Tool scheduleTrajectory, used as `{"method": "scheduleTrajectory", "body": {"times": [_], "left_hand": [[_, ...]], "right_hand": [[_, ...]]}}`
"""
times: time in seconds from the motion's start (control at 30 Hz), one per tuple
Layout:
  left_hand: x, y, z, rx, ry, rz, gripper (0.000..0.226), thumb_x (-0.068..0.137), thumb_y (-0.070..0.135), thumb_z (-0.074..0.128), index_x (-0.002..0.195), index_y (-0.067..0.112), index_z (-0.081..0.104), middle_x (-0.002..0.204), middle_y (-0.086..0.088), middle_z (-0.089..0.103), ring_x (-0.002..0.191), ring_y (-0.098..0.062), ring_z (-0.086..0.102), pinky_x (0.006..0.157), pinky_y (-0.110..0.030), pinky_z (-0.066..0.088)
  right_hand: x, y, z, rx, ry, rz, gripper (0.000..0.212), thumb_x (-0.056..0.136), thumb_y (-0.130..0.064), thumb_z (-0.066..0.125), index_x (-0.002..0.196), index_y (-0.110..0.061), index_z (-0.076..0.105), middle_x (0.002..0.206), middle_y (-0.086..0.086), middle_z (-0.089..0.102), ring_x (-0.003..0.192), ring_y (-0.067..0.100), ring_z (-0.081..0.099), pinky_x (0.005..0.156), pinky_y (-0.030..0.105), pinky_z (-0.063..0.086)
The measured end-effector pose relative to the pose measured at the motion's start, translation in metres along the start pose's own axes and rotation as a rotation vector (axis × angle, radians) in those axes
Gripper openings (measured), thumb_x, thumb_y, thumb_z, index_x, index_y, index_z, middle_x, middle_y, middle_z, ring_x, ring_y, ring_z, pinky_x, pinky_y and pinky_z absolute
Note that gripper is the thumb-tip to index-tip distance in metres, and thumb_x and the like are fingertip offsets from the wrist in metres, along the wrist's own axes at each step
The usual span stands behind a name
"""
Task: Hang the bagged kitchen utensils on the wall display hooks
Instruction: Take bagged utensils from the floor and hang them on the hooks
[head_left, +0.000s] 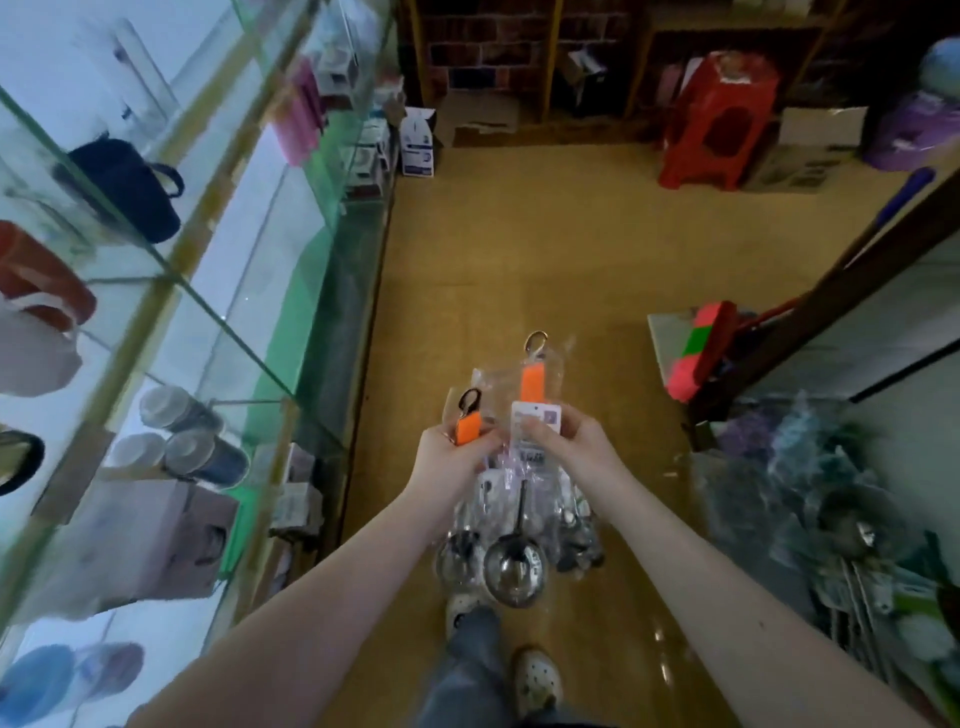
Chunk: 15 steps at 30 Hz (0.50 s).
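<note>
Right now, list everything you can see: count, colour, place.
bagged utensils: one bunch, count unclear, clear bags with steel heads, centre, held in both hands
orange handles: two, orange, sticking up by the hands
glass display case: one, green-edged glass, left side
dark bag: one, navy or black, on a case shelf
stool: one, red, far end of the floor, to the right
white box: one, white and blue, far end of the case
pile of bagged goods: one heap, mixed colours, right side
floor: one, tan, middle
shoes: two, white, bottom centre
left hand: grips the shorter orange handle
right hand: pinches the white label below the taller handle
</note>
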<state>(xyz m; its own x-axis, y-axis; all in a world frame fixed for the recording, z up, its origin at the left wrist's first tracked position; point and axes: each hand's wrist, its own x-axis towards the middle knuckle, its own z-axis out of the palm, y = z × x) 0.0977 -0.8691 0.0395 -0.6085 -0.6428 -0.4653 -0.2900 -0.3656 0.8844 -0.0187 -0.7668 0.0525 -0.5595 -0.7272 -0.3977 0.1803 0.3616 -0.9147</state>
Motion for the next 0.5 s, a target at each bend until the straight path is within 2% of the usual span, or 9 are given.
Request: {"method": "scheduleTrajectory", "body": {"times": [0.07, 0.17, 0.3, 0.4, 0.5], "left_hand": [[0.024, 0.006, -0.006, -0.059, -0.019, -0.049, 0.011, 0.079, 0.009, 0.074, 0.085, 0.005, 0.067, 0.09, -0.02, 0.069, 0.087, -0.037, 0.065, 0.085, -0.047, 0.054], [0.054, 0.018, -0.01, -0.153, -0.062, -0.099, 0.012, 0.078, 0.003, 0.074, 0.081, 0.006, 0.063, 0.086, -0.015, 0.066, 0.083, -0.028, 0.064, 0.08, -0.04, 0.053], [0.078, 0.029, -0.006, -0.143, -0.119, -0.119, 0.012, 0.08, 0.0, 0.071, 0.077, 0.008, 0.062, 0.077, -0.008, 0.065, 0.078, -0.022, 0.063, 0.077, -0.035, 0.051], [0.089, 0.029, 0.005, -0.171, -0.176, -0.191, 0.011, 0.081, 0.004, 0.071, 0.09, 0.003, 0.065, 0.088, -0.01, 0.069, 0.086, -0.025, 0.067, 0.074, -0.036, 0.054], [0.091, 0.027, 0.017, -0.071, -0.262, -0.212, 0.016, 0.085, 0.019, 0.069, 0.099, 0.01, 0.067, 0.097, -0.008, 0.071, 0.09, -0.023, 0.066, 0.074, -0.033, 0.052]], "right_hand": [[0.008, 0.011, 0.0, -0.039, -0.055, 0.065, 0.036, 0.08, -0.032, 0.071, 0.113, -0.027, 0.058, 0.108, -0.011, 0.066, 0.101, 0.008, 0.062, 0.091, 0.027, 0.05], [0.019, 0.018, 0.004, -0.045, -0.078, 0.127, 0.038, 0.079, -0.024, 0.075, 0.11, -0.036, 0.057, 0.113, -0.01, 0.066, 0.107, 0.011, 0.061, 0.1, 0.035, 0.047], [0.034, 0.014, 0.006, -0.03, -0.014, 0.12, 0.034, 0.082, -0.019, 0.073, 0.11, -0.031, 0.058, 0.107, -0.013, 0.066, 0.101, 0.007, 0.061, 0.095, 0.028, 0.048], [0.039, 0.019, 0.002, -0.018, 0.04, 0.118, 0.033, 0.083, -0.02, 0.071, 0.112, -0.027, 0.059, 0.101, -0.016, 0.064, 0.095, 0.002, 0.059, 0.092, 0.025, 0.048], [0.037, 0.031, -0.008, 0.015, 0.137, 0.134, 0.032, 0.086, -0.017, 0.068, 0.118, -0.017, 0.062, 0.102, -0.013, 0.065, 0.093, 0.0, 0.06, 0.088, 0.02, 0.05]]}}
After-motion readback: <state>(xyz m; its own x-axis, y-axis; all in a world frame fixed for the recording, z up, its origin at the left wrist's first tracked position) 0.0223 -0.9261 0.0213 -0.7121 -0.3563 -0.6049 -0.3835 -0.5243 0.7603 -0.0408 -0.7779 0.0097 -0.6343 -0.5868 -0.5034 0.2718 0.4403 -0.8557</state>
